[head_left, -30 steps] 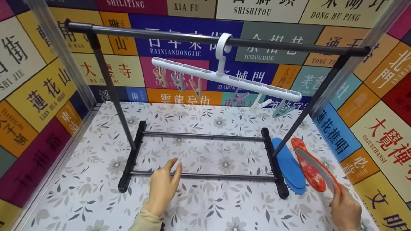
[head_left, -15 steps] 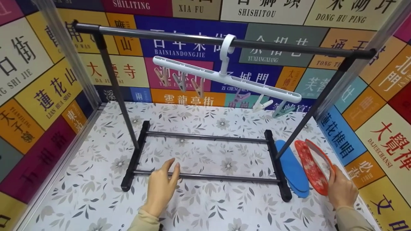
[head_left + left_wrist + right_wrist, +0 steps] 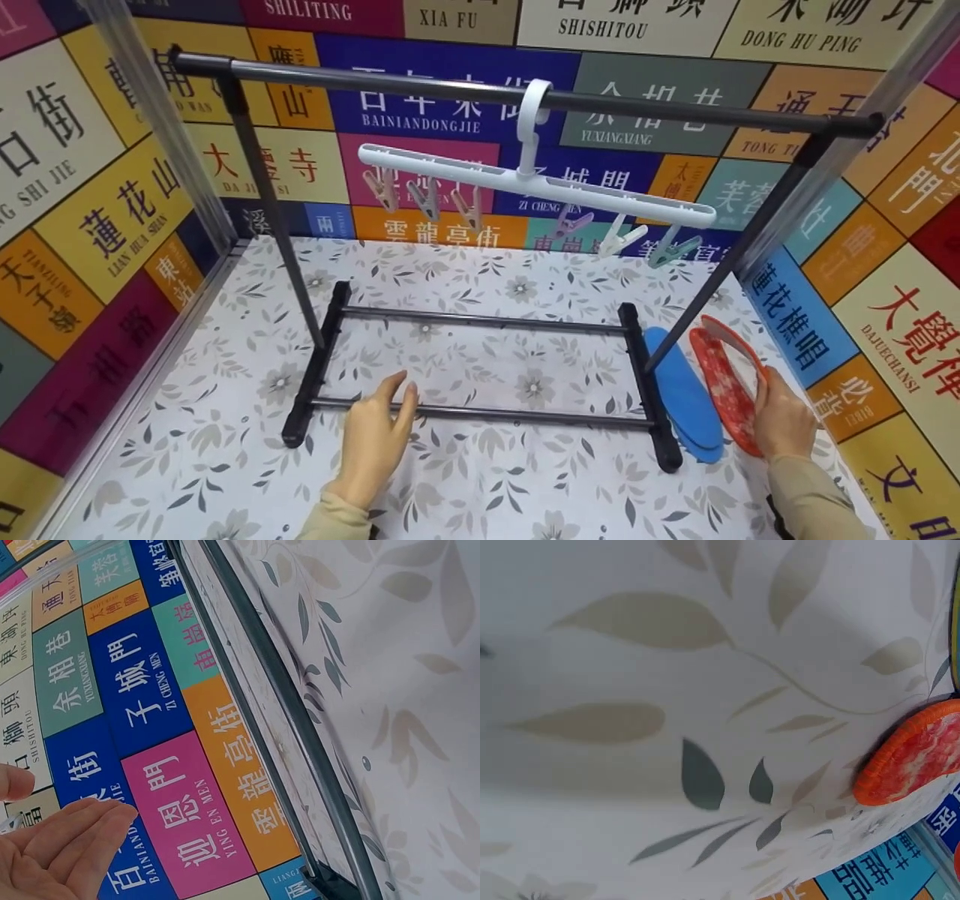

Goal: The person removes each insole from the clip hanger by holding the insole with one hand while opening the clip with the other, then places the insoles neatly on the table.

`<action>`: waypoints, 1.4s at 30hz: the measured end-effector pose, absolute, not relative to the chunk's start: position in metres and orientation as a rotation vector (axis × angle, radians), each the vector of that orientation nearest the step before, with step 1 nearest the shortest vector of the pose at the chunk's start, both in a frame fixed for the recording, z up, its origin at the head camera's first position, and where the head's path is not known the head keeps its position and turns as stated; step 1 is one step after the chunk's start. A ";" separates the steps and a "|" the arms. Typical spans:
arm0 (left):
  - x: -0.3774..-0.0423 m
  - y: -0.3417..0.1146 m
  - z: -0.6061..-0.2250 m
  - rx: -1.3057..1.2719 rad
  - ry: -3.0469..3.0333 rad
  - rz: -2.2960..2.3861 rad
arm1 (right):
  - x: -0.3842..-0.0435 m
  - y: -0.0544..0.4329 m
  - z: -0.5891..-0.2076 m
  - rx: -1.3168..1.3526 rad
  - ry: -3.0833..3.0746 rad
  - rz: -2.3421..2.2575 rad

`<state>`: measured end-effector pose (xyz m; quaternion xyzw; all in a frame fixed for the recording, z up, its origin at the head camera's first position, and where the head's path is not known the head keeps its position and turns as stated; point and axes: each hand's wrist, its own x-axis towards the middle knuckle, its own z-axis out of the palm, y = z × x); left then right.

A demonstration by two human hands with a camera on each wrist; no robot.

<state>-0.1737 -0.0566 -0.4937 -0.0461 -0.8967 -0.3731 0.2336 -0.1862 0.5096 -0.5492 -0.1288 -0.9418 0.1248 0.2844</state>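
Note:
On the right of the head view, my right hand [image 3: 785,416] grips the heel end of a thin orange-edged insole [image 3: 729,335], its sole turned nearly edge-on. A red patterned insole [image 3: 724,394] lies just beside it on the cloth, and its rounded end [image 3: 911,757] shows in the right wrist view, where the hand is out of sight. Left of these lie blue insoles [image 3: 686,405], one overlapping another. My left hand [image 3: 375,442] hovers near the rack's front lower bar [image 3: 517,416] with thumb and fingers apart, holding nothing.
A dark metal rack [image 3: 360,80] stands on the floral cloth [image 3: 465,480]. From its top bar hangs a white hanger [image 3: 525,180] with several clothespins, including a green clothespin [image 3: 673,250]. Patterned sign walls enclose the sides and back.
My right hand has moved a little left, and the insole in it has turned from showing its grey underside to nearly edge-on. The hanger has swung slightly. The left hand stays put.

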 end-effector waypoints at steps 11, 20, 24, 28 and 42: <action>-0.173 -0.054 -0.495 -0.138 -2.484 -1.061 | -0.176 0.512 -0.568 -0.202 -2.625 0.397; -0.174 -0.053 -0.497 -0.138 -2.456 -1.033 | -0.165 0.513 -0.578 -0.217 -2.846 0.489; -0.174 -0.053 -0.497 -0.131 -2.456 -1.036 | -0.164 0.512 -0.581 -0.219 -2.923 0.504; -0.174 -0.053 -0.497 -0.122 -2.457 -1.044 | -0.165 0.512 -0.581 -0.220 -2.979 0.525; -0.172 -0.056 -0.498 -0.125 -2.447 -1.034 | -0.166 0.512 -0.578 -0.370 -3.037 0.567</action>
